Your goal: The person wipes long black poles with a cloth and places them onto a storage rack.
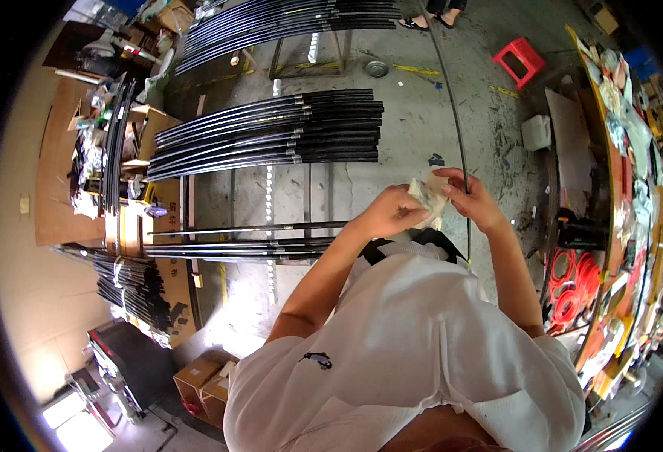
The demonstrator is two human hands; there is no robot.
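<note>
My left hand [389,210] is closed on a crumpled pale cloth [432,194], pinched between thumb and fingers in front of my waist. From the other side, my right hand [473,199] has its fingers bent and closed at the cloth's upper right edge. A long, thin dark rod [452,98] stretches from the top of the view down to my right hand and passes among or behind its fingers. I cannot tell whether that hand grips the rod as well. Part of the cloth is hidden by my left fingers.
Black tubes [264,134] lie in rows on stands to the left, with another batch [294,26] beyond and a few tubes [249,248] nearer. A red stool [519,62] stands far right. A cluttered bench [610,256] and red hose coils [572,282] line the right side.
</note>
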